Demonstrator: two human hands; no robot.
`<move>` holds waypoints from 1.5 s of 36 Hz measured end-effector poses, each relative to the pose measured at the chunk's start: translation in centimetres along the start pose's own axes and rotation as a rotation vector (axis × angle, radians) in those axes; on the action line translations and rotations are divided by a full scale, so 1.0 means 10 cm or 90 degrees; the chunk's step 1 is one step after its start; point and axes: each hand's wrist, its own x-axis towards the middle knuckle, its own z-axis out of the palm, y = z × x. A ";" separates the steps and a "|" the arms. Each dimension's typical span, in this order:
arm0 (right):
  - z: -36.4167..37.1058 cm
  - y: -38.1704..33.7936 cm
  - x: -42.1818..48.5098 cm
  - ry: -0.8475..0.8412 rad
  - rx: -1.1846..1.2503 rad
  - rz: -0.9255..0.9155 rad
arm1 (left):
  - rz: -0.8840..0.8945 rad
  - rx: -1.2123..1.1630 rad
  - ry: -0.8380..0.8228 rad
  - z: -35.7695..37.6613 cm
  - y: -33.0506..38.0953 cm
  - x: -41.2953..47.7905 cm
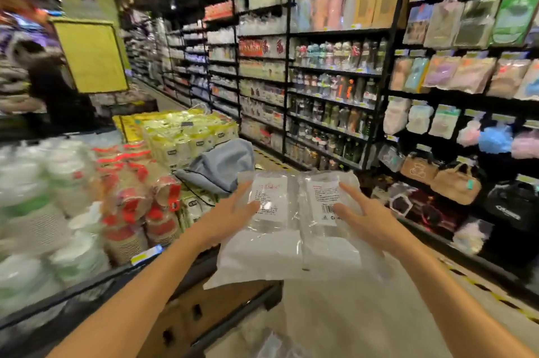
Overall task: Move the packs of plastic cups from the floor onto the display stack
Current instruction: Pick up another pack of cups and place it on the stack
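— Clear plastic packs of cups (291, 226), two side by side with white printed labels: which step is this?

— Carrying, I'd judge. The left hand (230, 211) is gripping one edge, thumb on the front, fingers behind the film. The right hand (364, 220) is clasping the other edge, thumb and forefinger lying on the front, its other fingers hidden. Each grip is only partly closed, with the fingers fairly straight. The packs are being held in the air just right of the display stack of red- and green-printed paper cup sleeves (131, 206), clear of the pale floor (364, 314).

— And next?

— Probably swinging them left over the stack's black-edged surface (87, 287) and finding a level spot. That slick film is likely making sliding a risk.

— Around it?

— A blue-grey cloth bag (221, 162) is lying toward the stack's far side, beside yellow-green packs (189, 136). Black shelving of bottles (329, 101) is running along the aisle right of the stack.
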 end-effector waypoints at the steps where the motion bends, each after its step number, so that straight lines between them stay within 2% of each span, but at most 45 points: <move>1: 0.06 -0.12 0.08 -0.017 0.001 -0.030 | -0.025 0.000 0.024 -0.09 -0.06 -0.09; 7: 0.63 -0.93 0.38 -0.125 0.008 -0.225 | -0.159 0.008 0.191 -0.64 -0.41 -0.89; 14: 1.52 -2.07 0.28 -0.284 0.046 -0.424 | -0.313 0.008 0.355 -1.28 -0.85 -2.11; 25: 2.97 -4.03 -0.71 -0.485 0.067 -0.618 | -0.467 -0.041 0.557 -2.13 -1.52 -4.22; 34: 4.06 -5.20 -1.56 -0.557 0.072 -0.731 | -0.669 -0.010 0.665 -2.63 -1.98 -5.43; 40: 4.69 -5.82 -1.86 -0.622 0.084 -0.784 | -0.695 0.012 0.705 -2.81 -2.38 -5.94; 46: 5.37 -6.49 -1.96 -0.694 0.103 -0.847 | -0.730 -0.046 0.773 -3.12 -2.83 -6.18; 54: 6.19 -7.50 -2.13 -0.722 0.088 -0.952 | -0.751 -0.059 0.883 -3.59 -3.18 -6.39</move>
